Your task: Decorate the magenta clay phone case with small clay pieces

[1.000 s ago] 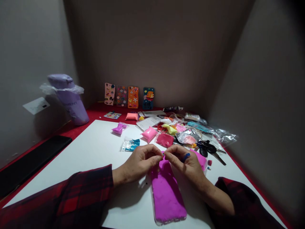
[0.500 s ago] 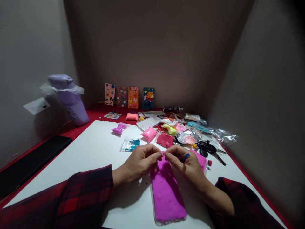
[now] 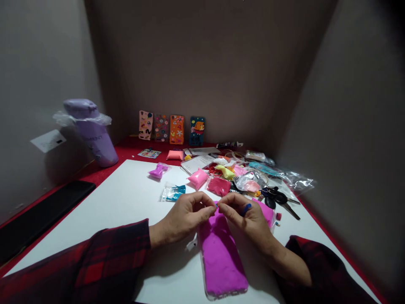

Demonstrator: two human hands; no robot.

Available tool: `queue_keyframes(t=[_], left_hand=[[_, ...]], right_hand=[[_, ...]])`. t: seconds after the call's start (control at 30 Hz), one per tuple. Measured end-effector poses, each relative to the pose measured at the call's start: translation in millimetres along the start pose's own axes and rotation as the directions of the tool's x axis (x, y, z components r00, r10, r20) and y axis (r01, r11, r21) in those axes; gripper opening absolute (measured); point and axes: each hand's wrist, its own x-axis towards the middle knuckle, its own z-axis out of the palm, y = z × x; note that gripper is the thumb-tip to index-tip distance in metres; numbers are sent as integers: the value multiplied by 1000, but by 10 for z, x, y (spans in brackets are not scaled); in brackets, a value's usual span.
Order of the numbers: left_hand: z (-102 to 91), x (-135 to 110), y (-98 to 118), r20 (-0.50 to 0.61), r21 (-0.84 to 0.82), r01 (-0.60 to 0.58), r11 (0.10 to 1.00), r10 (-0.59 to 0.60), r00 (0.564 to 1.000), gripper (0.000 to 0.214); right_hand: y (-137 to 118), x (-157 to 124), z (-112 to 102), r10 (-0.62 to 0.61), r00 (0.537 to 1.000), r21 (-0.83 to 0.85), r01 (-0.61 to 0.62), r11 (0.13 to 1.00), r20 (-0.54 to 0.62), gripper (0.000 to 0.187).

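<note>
My left hand and my right hand meet fingertip to fingertip over the top end of a phone case. The case lies on the white board, covered with a layer of purple clay, its clear edge showing. Both hands are closed in a pinch on a tiny bit of coloured clay, bluish and reddish, mostly hidden by the fingers. A dark blue object shows at my right fingers; its full shape is hidden. Below my left palm a small white thing is partly visible.
Clay packets, such as a pink one and a red one, lie beyond my hands. Black-handled scissors rest at right. Decorated phone cases stand against the back wall. A purple tumbler leans at left near a black slab.
My hands stay in nearly the same place while the fingertips shift slightly on the tiny bit. The white thing below my left palm shows more than before.
</note>
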Motion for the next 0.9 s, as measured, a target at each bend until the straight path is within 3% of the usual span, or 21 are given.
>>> queue_keyframes(t=[0.47,0.9], left_hand=[[-1,-13,106,-31,75,-19,997,21,999,24],[-17,-10,12,25,-59,30,998,-29,999,21]], right_hand=[[20,-8,-1,11,1000,27,-11,1000,27,13],[8,-16,4,20,999,15,-20,1000,31,10]])
